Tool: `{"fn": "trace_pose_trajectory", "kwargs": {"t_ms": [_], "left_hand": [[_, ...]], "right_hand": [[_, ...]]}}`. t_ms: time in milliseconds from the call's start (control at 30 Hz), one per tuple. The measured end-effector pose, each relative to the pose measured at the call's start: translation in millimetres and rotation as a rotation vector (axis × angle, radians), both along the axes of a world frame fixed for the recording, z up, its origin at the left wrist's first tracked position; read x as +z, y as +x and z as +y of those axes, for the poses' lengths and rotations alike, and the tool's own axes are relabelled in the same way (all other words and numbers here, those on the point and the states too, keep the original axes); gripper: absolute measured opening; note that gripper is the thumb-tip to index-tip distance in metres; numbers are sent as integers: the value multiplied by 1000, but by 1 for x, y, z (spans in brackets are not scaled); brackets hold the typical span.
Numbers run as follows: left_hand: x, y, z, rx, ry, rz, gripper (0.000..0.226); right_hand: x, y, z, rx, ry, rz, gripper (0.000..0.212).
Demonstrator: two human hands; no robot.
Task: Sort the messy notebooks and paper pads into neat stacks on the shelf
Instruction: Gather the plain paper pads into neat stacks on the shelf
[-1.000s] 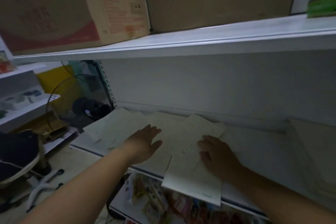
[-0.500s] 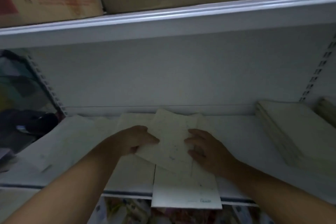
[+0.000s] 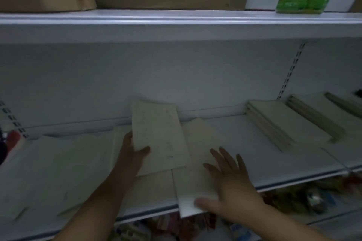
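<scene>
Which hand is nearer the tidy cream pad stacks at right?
Right hand, flat on an overhanging paper pad left of the stacks; left hand grips a lifted pad farther left.

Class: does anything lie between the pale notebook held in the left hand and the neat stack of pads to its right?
Yes. The right hand, flat on a loose pale notebook that overhangs the white shelf edge, lies between the raised pale notebook gripped by the left hand and the neat stack of pale pads. Nothing else visible does.
</scene>
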State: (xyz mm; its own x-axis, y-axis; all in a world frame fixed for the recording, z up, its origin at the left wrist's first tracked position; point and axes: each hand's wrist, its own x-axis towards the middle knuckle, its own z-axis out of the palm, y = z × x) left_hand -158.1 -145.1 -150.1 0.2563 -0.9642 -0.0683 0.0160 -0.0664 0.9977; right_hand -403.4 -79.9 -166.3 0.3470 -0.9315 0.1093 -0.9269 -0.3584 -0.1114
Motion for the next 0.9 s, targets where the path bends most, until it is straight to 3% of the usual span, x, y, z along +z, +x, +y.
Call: {"fn": "trace_pose_trajectory", "kwargs": {"t_ms": [33,133,300,367,433,500,567,633,700,767,833,900], "left_hand": [[-1,2,1,-12,2,24,58],[-3,7,1,-19,4,77,54],[-1,17,10,-72,5,316,47],[-1,19,11,-86,-1,369,45],[0,20,13,-97,7,408,44],[-1,20,13,-106,6,417,46],[-2,19,12,-105,3,379,48],[-2,15,9,-99,6,263,46],[-1,10,8,-101,13,158,38],[0,7,7,-103,22,125,34],[-1,8,6,-105,40,117,38],[-4,10,6,-119,53,107,45]], "right_hand": [[1,1,7,75,83,79,103],[0,2,18,163,146,232,63],[-2,3,23,166,48,234,67],[-2,-3,17,195,117,39,58],[7,-4,16,44,213,-340,49],[23,3,16,-197,55,-730,37],[31,14,9,-294,-74,-876,42],[34,31,1,-193,-107,-736,42],[35,53,-9,-75,-136,-394,52],[27,72,-22,97,-206,-201,59],[25,85,-25,294,-18,-124,63],[21,82,-29,312,316,-144,80]]}}
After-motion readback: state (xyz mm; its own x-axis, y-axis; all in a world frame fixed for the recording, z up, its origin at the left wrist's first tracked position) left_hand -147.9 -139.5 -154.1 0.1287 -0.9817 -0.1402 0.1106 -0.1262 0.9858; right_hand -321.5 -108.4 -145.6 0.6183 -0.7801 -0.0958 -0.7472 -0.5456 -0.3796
